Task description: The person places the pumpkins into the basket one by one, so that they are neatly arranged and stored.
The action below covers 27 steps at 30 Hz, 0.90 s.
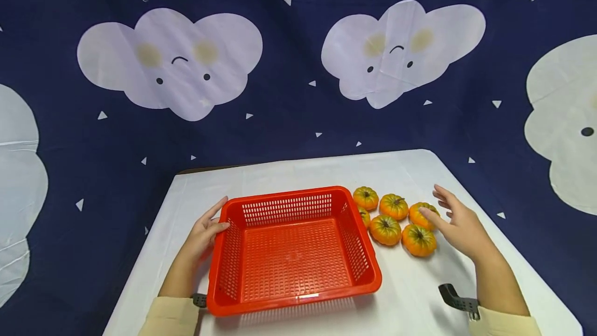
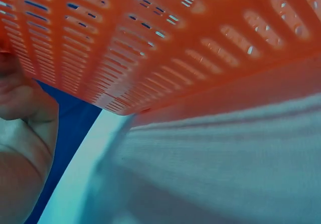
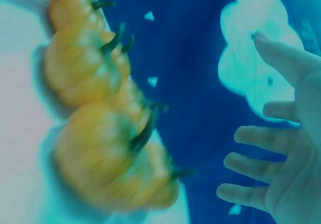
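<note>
A red plastic basket (image 1: 294,294) with slotted walls and nothing inside stands on the white-covered table. My left hand (image 1: 199,238) grips its left rim, the thumb lying over the edge; part of the fingers is hidden behind the basket wall. Seen from the left wrist, the slotted wall (image 2: 150,48) fills the upper part of the view. Several small orange-green pumpkins (image 1: 385,229) sit in a cluster right of the basket. My right hand (image 1: 462,227) hovers at the cluster's right side, fingers spread, thumb overlapping the rightmost pumpkin (image 1: 422,213) in the head view. The right palm (image 3: 296,184) holds nothing.
White cloth (image 1: 410,299) covers the table, whose far edge meets a dark blue curtain (image 1: 289,139) printed with clouds and triangles. One pumpkin (image 1: 364,217) is partly hidden behind the basket's right rim. A black strap mount (image 1: 454,299) sits on the right wrist.
</note>
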{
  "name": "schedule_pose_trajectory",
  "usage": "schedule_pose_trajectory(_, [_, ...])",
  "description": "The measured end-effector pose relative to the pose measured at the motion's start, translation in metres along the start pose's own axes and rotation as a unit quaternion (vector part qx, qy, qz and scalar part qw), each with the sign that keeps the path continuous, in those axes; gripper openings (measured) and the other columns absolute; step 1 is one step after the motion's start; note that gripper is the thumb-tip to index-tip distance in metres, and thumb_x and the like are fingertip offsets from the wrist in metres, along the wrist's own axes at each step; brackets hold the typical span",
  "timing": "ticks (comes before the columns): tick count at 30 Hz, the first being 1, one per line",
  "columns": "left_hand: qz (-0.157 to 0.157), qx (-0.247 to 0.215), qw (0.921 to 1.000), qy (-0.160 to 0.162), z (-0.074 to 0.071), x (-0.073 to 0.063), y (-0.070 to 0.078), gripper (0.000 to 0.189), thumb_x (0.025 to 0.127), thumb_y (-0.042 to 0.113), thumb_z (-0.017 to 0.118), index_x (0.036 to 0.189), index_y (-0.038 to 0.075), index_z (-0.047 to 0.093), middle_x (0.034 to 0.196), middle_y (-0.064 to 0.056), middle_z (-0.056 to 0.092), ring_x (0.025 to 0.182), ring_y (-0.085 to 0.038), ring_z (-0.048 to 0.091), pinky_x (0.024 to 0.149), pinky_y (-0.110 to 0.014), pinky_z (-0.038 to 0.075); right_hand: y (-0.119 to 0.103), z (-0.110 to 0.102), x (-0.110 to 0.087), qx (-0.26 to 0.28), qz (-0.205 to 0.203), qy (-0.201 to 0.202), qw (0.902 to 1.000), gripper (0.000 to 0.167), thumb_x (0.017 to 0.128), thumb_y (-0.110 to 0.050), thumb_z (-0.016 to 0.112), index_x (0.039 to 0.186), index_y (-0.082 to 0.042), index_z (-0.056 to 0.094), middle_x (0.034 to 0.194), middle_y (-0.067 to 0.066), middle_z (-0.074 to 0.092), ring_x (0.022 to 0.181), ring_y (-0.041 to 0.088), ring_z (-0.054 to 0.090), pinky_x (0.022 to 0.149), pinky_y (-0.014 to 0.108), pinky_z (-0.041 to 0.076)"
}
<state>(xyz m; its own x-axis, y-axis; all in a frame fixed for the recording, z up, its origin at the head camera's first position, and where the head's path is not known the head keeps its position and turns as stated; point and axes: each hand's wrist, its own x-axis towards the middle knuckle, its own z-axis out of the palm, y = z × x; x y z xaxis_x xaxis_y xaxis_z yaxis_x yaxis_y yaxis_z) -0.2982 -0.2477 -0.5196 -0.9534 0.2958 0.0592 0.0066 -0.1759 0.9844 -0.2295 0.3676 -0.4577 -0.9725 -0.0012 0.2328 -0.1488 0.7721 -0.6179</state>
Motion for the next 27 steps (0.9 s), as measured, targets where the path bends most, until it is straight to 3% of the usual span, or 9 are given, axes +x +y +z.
schedule_pose_trajectory(1, [0.002, -0.007, 1.0000, -0.005, 0.000, -0.001, -0.001, 0.077, 0.103, -0.002, 0.059, 0.169, 0.009, 0.021, 0.139, -0.032, 0.058, 0.108, -0.040, 0.072, 0.083, -0.050, 0.060, 0.005, 0.002, -0.008, 0.003, 0.007, 0.014, 0.9999, 0.083, 0.103, -0.040, 0.068, 0.163, 0.002, 0.028, 0.152, 0.033, 0.046, 0.133, 0.056, 0.047, 0.103, 0.067, 0.045])
schedule_pose_trajectory(4, [0.013, -0.019, 0.9997, -0.010, 0.000, -0.006, -0.006, 0.078, 0.102, -0.004, 0.059, 0.169, 0.011, 0.021, 0.144, -0.030, 0.055, 0.115, -0.045, 0.068, 0.084, -0.056, 0.057, 0.019, 0.011, -0.029, 0.011, 0.036, 0.051, 0.9980, 0.079, 0.102, -0.037, 0.071, 0.159, 0.005, 0.035, 0.148, 0.032, 0.051, 0.130, 0.053, 0.050, 0.104, 0.033, 0.053])
schedule_pose_trajectory(6, [0.021, -0.019, 0.9996, -0.004, 0.002, -0.008, -0.009, 0.075, 0.104, -0.003, 0.058, 0.169, 0.011, 0.023, 0.146, -0.028, 0.055, 0.117, -0.044, 0.067, 0.085, -0.057, 0.056, 0.026, 0.017, -0.039, 0.015, 0.056, 0.060, 0.9965, 0.077, 0.102, -0.036, 0.072, 0.158, 0.006, 0.038, 0.147, 0.032, 0.051, 0.129, 0.054, 0.050, 0.098, 0.028, 0.055])
schedule_pose_trajectory(8, [0.029, -0.021, 0.9993, 0.007, 0.004, -0.010, -0.012, 0.072, 0.105, -0.002, 0.057, 0.168, 0.010, 0.026, 0.148, -0.026, 0.055, 0.119, -0.044, 0.066, 0.086, -0.057, 0.056, 0.032, 0.023, -0.048, 0.017, 0.074, 0.059, 0.9954, 0.076, 0.101, -0.036, 0.072, 0.156, 0.006, 0.039, 0.148, 0.033, 0.050, 0.127, 0.055, 0.052, 0.095, 0.032, 0.057])
schedule_pose_trajectory(11, [0.040, -0.033, 0.9986, 0.013, 0.009, -0.010, -0.015, 0.071, 0.105, -0.002, 0.057, 0.168, 0.008, 0.025, 0.152, -0.025, 0.051, 0.123, -0.045, 0.063, 0.088, -0.058, 0.054, 0.038, 0.034, -0.057, 0.013, 0.093, 0.043, 0.9946, 0.077, 0.101, -0.038, 0.072, 0.155, 0.006, 0.041, 0.150, 0.033, 0.048, 0.121, 0.056, 0.055, 0.087, 0.054, 0.059])
schedule_pose_trajectory(15, [0.042, -0.055, 0.9975, 0.016, 0.013, -0.011, -0.015, 0.076, 0.102, -0.008, 0.055, 0.169, 0.011, 0.023, 0.156, -0.027, 0.045, 0.128, -0.047, 0.059, 0.090, -0.061, 0.051, 0.045, 0.053, -0.067, 0.020, 0.103, 0.028, 0.9941, 0.078, 0.098, -0.039, 0.076, 0.154, 0.005, 0.044, 0.149, 0.033, 0.048, 0.120, 0.052, 0.057, 0.081, 0.030, 0.056])
schedule_pose_trajectory(19, [0.038, -0.078, 0.9962, 0.014, 0.012, -0.012, -0.015, 0.082, 0.098, -0.013, 0.055, 0.169, 0.017, 0.025, 0.157, -0.027, 0.044, 0.132, -0.050, 0.054, 0.092, -0.063, 0.049, 0.047, 0.067, -0.069, 0.022, 0.100, 0.027, 0.9944, 0.081, 0.095, -0.040, 0.080, 0.154, 0.003, 0.044, 0.148, 0.034, 0.049, 0.124, 0.048, 0.055, 0.087, 0.029, 0.049])
schedule_pose_trajectory(23, [0.040, -0.092, 0.9949, 0.009, 0.010, -0.012, -0.016, 0.084, 0.096, -0.015, 0.055, 0.169, 0.017, 0.026, 0.157, -0.027, 0.044, 0.133, -0.052, 0.052, 0.093, -0.064, 0.048, 0.045, 0.068, -0.062, 0.013, 0.106, 0.037, 0.9936, 0.083, 0.092, -0.041, 0.083, 0.154, 0.001, 0.045, 0.146, 0.033, 0.051, 0.121, 0.046, 0.058, 0.082, 0.025, 0.048])
schedule_pose_trajectory(27, [0.037, -0.103, 0.9940, 0.009, 0.013, -0.009, -0.018, 0.085, 0.096, -0.015, 0.056, 0.169, 0.016, 0.026, 0.158, -0.027, 0.043, 0.134, -0.053, 0.050, 0.093, -0.065, 0.047, 0.044, 0.067, -0.055, 0.008, 0.120, 0.039, 0.9920, 0.085, 0.090, -0.043, 0.084, 0.153, 0.001, 0.047, 0.145, 0.034, 0.049, 0.121, 0.048, 0.056, 0.087, 0.040, 0.051])
